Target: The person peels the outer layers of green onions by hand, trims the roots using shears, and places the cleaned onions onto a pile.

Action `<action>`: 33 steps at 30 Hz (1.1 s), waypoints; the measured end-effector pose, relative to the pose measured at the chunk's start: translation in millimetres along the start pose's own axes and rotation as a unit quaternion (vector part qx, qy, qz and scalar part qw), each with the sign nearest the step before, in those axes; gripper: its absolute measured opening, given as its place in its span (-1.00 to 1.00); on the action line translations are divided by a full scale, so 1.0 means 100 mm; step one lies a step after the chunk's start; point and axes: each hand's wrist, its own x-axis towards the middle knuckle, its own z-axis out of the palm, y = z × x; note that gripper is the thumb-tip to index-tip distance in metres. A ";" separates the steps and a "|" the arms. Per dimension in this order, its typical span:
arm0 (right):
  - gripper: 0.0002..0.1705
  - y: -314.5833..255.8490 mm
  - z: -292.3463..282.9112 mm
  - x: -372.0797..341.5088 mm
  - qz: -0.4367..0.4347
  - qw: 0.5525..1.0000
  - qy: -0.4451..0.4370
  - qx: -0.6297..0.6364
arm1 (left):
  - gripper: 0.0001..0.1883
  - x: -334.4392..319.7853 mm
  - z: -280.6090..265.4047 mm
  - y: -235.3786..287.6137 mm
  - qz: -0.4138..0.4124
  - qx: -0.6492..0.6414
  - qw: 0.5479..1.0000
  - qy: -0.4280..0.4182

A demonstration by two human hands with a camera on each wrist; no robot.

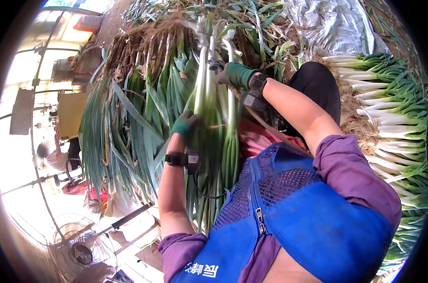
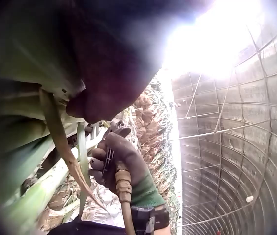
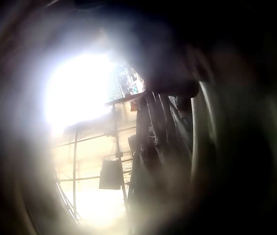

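In the head view my gloved left hand (image 1: pixel 186 125) grips a green-and-white leek stalk (image 1: pixel 201 82) among long hanging leaves. My right hand (image 1: pixel 236 75), in a green and dark glove, is close to the upper stalks and holds a dark nozzle tool (image 1: pixel 217 65). The left wrist view shows that right hand (image 2: pixel 128 164) curled round the tool, with a hose fitting (image 2: pixel 123 186) below it; the left hand (image 2: pixel 111 63) looms dark and blurred above the leaves. Glare and shadow hide most detail in the right wrist view.
A large heap of untrimmed leeks (image 1: pixel 129 122) lies on the left, roots upward. Rows of pale leeks (image 1: pixel 398 129) lie along the right side. Silvery sheeting (image 1: pixel 332 28) covers ground at the top right. A fan (image 1: pixel 82 250) stands at the lower left.
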 end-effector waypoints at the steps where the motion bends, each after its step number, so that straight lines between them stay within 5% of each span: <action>1: -0.50 0.01 0.02 -0.01 -0.034 0.999 0.019 -0.014 | -0.77 0.02 0.02 -0.05 0.001 -0.005 1.000 0.008; 5: -0.58 0.20 0.10 0.02 -0.135 0.987 0.062 -0.068 | -0.62 0.01 0.07 0.07 -0.113 -0.100 0.988 0.026; 8: -0.43 0.28 0.03 0.10 -0.123 0.981 0.107 -0.104 | -0.59 0.00 0.03 0.15 -0.113 -0.124 0.986 0.008; 11: -0.24 0.31 -0.29 -0.04 0.009 0.989 0.141 -0.047 | -0.57 0.11 -0.02 0.09 -0.143 -0.096 0.985 0.014; 14: -0.06 0.94 -0.44 0.36 0.031 0.907 0.372 -0.194 | -0.50 0.29 -0.03 0.25 -0.103 -0.052 0.991 0.061; 15: 0.03 1.09 -0.47 0.45 0.058 0.893 0.378 -0.237 | -0.49 0.40 -0.01 0.32 -0.088 -0.037 0.993 0.071; 17: -0.13 1.05 -0.40 0.22 0.019 0.867 0.400 -0.298 | -0.46 0.77 0.14 0.30 -0.097 -0.021 0.990 0.098; 20: -0.43 1.00 -0.13 0.13 -0.163 0.939 0.287 -0.093 | -0.39 0.96 0.30 0.39 -0.087 0.008 0.992 0.092; 24: -0.55 1.16 0.30 0.12 -0.064 0.974 0.212 -0.034 | -0.46 0.89 0.15 0.57 -0.116 -0.045 0.992 0.036; 26: -0.54 1.42 0.41 0.25 -0.042 0.982 0.180 0.044 | -0.58 0.76 -0.01 0.42 -0.083 -0.242 0.966 0.044; 28: -0.56 1.90 0.45 0.70 -0.256 0.923 0.205 -0.199 | -0.62 0.36 -0.30 0.58 -0.079 -0.304 0.946 0.084; 31: -0.61 1.44 0.44 0.48 -0.083 0.941 0.322 0.056 | -0.64 0.01 -0.66 0.47 -0.059 -0.346 0.918 0.186; 33: -0.60 1.16 0.33 0.23 -0.248 0.847 0.468 -0.050 | -0.63 -0.18 -0.88 0.45 -0.046 -0.363 0.897 0.248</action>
